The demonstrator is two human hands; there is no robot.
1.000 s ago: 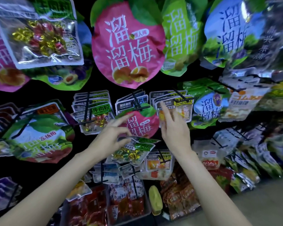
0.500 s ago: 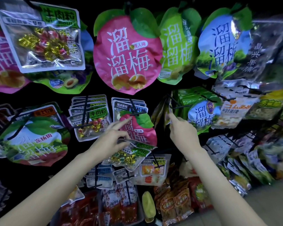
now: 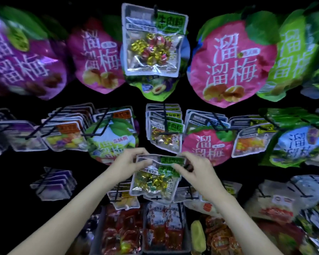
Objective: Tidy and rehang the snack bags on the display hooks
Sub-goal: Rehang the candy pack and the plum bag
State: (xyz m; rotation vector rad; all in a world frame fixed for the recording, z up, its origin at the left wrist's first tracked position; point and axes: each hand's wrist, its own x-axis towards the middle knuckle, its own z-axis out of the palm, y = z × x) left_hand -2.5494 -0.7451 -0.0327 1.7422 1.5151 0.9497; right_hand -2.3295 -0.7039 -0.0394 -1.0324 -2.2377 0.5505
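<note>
Head view: left hand (image 3: 126, 163) and right hand (image 3: 196, 167) each pinch a top corner of the clear candy bag (image 3: 155, 178), hanging long-axis down between them; its matching stack on a hook (image 3: 165, 126) sits just above, equally near both.

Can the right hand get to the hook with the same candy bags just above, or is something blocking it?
Probably yes: the hook is directly above with nothing between, but the right hand holds the candy bag.
</note>
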